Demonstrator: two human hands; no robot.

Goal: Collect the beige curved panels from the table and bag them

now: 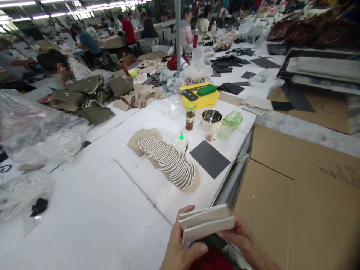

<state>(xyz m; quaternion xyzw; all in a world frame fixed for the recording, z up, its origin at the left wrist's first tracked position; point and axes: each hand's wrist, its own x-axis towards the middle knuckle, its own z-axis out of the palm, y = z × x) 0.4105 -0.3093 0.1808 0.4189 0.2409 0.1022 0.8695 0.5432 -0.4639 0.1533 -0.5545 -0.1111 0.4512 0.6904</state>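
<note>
My left hand (180, 247) and my right hand (244, 238) together hold a small stack of cream folded pieces (206, 222) at the bottom of the view, near the table's edge. The left thumb rests under the stack and the fingers curl up its left side. The right fingers grip its right end. Farther out on the white table (98, 210) lies a fanned row of the same cream pieces (171, 161), overlapping like tiles.
Beyond the row stand a small glue bottle (182, 140), a brown bottle (190, 117), a metal bowl (211, 119), a green cup (229, 125) and a yellow box (200, 96). A dark square sheet (209, 158) lies nearby. Cardboard (298, 195) covers the right. Clear plastic bags (36, 127) sit left. Other people work behind.
</note>
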